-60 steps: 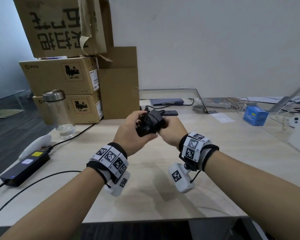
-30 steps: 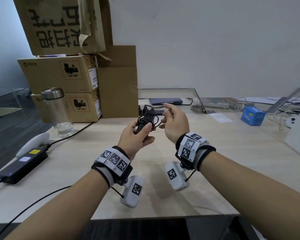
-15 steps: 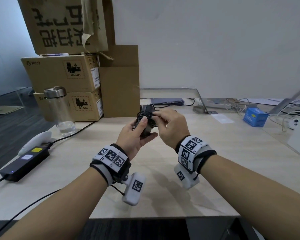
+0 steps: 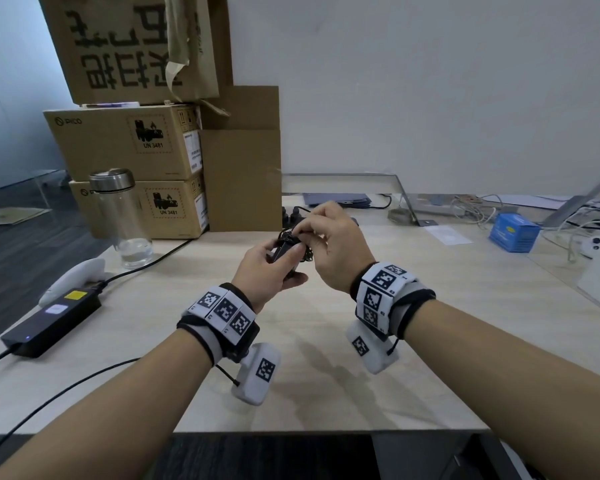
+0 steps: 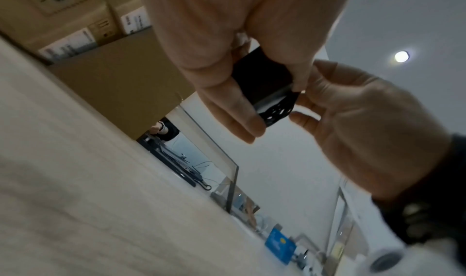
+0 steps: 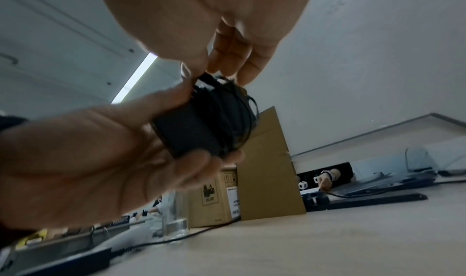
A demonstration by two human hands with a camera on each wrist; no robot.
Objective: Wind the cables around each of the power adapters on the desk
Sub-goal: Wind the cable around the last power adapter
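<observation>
Gripping black power adapter (image 4: 284, 252) in left hand (image 4: 265, 271), above surface (image 4: 326, 341).
Pinching its wound cable (image 6: 237, 108) with right hand (image 4: 331, 244) fingertips.

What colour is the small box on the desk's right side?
Blue, with a yellowish mark on its front; the small box shows best in the head view.

1. Most of the small black adapter (image 4: 284, 252) is covered by both hands in the head view.
2. The cable end (image 6: 209, 78) is hidden under the right hand's fingertips (image 6: 242, 72).
3. The desk (image 5: 75, 200) is blurred in the left wrist view.
</observation>
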